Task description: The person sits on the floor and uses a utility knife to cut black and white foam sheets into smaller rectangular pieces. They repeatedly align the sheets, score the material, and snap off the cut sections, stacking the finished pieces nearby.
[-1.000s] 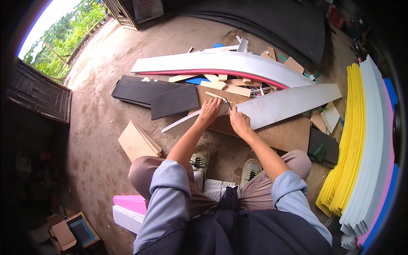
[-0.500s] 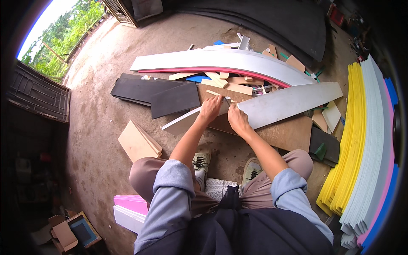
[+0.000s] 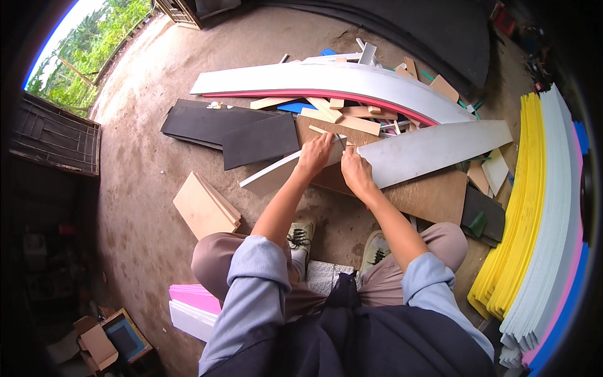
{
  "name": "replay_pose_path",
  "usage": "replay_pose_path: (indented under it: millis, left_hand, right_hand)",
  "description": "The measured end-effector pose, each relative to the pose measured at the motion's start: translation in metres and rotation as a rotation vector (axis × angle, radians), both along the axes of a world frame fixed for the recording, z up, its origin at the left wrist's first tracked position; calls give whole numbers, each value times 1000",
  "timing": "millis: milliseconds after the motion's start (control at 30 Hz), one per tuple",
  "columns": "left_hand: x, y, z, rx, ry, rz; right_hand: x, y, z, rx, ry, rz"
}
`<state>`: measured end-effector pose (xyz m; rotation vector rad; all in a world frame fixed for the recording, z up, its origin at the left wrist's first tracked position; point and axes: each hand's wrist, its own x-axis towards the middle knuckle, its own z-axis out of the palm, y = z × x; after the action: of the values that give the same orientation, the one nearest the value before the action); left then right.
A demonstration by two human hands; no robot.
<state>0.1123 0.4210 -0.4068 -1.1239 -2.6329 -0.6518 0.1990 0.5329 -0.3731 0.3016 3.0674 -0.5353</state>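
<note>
Step looks like careful blade work at the R end of the short pale panel (image 3: pixel 273 178). To do it well: L hand (image 3: pixel 315 155) pins the panel firmly, fingertips out of the blade's line; R hand (image 3: pixel 357 172) makes short, light strokes, w/ the brown board (image 3: pixel 433 198) as backing. Panel lies under the L hand, tilted edge-up, running down-left from it; its R end is just beside the R hand. L hand: fingers curled down on the panel, prob. gripping. R hand: closed round a thin dark tool (image 3: pixel 341 142), tip up-left, near L fingers; can't tell if it touches the panel. Long pale panel (image 3: pixel 443 151) is just R of the R hand.
</note>
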Motion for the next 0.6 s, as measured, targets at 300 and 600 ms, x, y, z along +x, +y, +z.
replay_pose_path:
  millis: [300,600]
  left_hand:
    - [0,1,2,-20,10,5]
    - [-2,2,2,-125,-99,-13]
  right_hand:
    - [-4,0,3,-3,-21,36]
    - [-18,0,4,-34,-105,5]
